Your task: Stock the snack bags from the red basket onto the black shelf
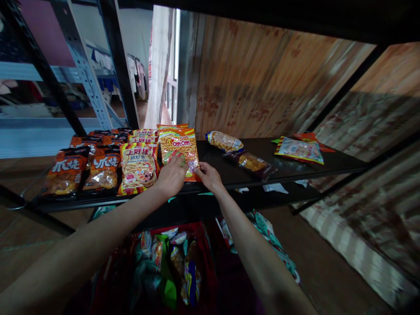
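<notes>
Both my hands rest on an orange snack bag [180,146] lying flat on a black shelf [295,168]. My left hand [171,176] lies on the bag's lower left part, fingers curled down onto it. At the bag's lower right corner, my right hand [210,175] pinches the edge. To the left of this bag lies a yellow and red prawn cracker bag [138,167], touching it.
Dark orange snack bags [67,170] fill the shelf's left end. Further right lie a clear peanut pack [225,141], a dark pack [254,162] and a flat colourful pack [300,149]. A red basket [197,229] with several snack packs sits below. Metal shelf posts [82,65] stand at left.
</notes>
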`<action>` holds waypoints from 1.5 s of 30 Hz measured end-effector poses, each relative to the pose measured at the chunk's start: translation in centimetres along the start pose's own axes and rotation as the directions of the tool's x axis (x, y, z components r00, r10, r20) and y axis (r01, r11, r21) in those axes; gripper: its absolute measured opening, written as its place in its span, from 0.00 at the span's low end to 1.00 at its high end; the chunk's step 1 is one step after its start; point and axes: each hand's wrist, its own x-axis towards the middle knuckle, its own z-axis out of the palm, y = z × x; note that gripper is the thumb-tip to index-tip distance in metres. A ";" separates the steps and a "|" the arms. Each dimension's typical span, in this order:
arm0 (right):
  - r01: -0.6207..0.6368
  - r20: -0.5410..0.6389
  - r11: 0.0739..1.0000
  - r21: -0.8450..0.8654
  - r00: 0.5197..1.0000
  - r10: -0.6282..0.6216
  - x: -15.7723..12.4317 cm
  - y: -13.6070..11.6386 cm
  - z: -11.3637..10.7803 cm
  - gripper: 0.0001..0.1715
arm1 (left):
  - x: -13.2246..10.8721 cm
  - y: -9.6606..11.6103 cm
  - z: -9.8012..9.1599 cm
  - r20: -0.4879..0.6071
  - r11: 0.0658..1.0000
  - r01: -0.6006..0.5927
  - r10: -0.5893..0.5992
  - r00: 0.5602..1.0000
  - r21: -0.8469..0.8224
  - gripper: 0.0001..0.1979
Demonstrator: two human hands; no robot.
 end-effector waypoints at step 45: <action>-0.183 0.378 0.947 -0.262 0.884 0.276 -18.9 6.0 7.8 0.15 | -29.7 -0.8 15.2 0.729 0.673 0.738 -0.486 0.482 -0.040 0.15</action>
